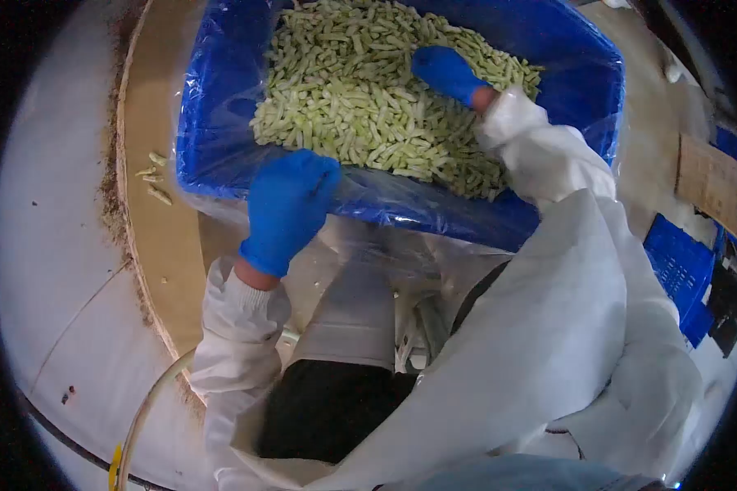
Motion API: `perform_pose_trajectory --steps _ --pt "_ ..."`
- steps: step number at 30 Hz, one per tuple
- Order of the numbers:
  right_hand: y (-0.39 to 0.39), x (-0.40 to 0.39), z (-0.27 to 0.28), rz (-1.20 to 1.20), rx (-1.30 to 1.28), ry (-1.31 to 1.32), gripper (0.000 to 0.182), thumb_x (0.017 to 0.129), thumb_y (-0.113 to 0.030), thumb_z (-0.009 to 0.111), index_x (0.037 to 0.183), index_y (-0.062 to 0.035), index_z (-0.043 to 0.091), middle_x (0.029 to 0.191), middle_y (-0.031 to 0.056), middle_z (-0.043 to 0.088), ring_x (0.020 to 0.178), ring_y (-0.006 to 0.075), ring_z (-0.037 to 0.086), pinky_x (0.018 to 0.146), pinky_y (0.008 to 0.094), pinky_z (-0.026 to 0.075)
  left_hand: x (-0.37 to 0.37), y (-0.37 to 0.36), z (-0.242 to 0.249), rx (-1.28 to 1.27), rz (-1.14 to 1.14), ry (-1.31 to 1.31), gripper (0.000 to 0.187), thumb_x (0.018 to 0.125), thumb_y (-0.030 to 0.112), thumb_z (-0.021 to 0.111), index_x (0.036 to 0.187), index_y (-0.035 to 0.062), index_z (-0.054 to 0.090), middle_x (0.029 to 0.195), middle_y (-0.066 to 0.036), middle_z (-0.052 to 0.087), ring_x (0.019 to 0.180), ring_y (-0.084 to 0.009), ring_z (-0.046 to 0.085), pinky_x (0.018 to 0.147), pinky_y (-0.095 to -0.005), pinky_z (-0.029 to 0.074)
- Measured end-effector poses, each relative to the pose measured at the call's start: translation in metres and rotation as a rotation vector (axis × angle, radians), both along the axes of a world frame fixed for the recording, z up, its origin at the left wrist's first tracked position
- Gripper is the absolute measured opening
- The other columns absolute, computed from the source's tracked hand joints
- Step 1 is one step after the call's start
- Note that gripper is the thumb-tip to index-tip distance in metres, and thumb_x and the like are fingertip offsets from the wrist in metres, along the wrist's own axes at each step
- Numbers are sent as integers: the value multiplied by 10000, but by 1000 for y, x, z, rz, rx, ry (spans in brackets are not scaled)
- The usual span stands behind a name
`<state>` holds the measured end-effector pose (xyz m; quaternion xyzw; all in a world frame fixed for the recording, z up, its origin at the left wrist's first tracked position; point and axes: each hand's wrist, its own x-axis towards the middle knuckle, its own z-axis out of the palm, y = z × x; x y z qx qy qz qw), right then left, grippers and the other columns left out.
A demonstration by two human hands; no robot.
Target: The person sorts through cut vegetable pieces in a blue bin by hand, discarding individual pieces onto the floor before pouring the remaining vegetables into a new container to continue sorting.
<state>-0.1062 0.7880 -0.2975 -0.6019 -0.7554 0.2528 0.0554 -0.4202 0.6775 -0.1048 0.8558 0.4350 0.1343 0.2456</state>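
A blue bin lined with clear plastic film holds a heap of pale green, finger-shaped vegetable pieces. My left hand, in a blue glove, is closed at the bin's near rim, beside the heap's lower left edge. Whatever its fingers may hold is hidden. Over the right half of the heap, my gloved right hand reaches in with its fingers curled, low against the pieces. The back of the hand hides anything between those fingers.
Several loose green pieces lie on the tan board left of the bin. A pale hose curves at lower left. At right are a blue perforated crate and flattened cardboard.
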Motion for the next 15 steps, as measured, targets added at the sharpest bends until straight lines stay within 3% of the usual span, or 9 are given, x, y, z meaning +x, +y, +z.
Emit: perform_pose_trajectory --steps 3,5,9,12,13,15 --pt "-25 -10 49 65 -51 133 368 820 -336 534 1033 -44 601 1022 213 610 933 382 581 822 432 462 6 -10 14 -71 -22 -201 79 787 154 616 820 83 625 744 -113 577 687 -321 570 617 -406 448" --pt "-35 -13 67 42 -185 100 344 796 -301 537 1029 -56 599 1019 241 593 922 393 570 812 461 463 5 -9 16 -47 -29 -134 95 774 162 624 825 82 626 762 -116 580 698 -323 570 627 -409 452" --pt "-48 -5 34 116 -150 139 488 750 -292 617 1215 -162 541 1159 221 547 1001 402 543 857 455 455 -27 27 -22 6 -50 194 131 756 188 627 848 96 641 808 -115 588 766 -315 573 660 -426 455" --pt "-76 -45 49 260 -100 69 597 728 -284 672 1292 -256 479 1358 191 387 1127 437 455 945 462 408 -25 63 -24 25 -229 313 219 734 207 630 930 120 670 936 -127 608 874 -306 578 745 -435 472" --pt "-90 -59 56 332 -70 35 643 715 -281 697 1311 -308 455 1429 180 297 1165 458 410 971 483 384 -16 73 -37 21 -349 358 271 734 222 635 987 127 657 994 -133 603 930 -304 571 782 -429 470" --pt "-104 -73 54 598 -79 136 675 687 -339 731 1301 -369 452 1464 143 240 1191 448 394 998 515 336 5 83 -80 17 -582 448 382 734 253 643 1100 140 632 1111 -145 592 1043 -302 556 857 -416 467"
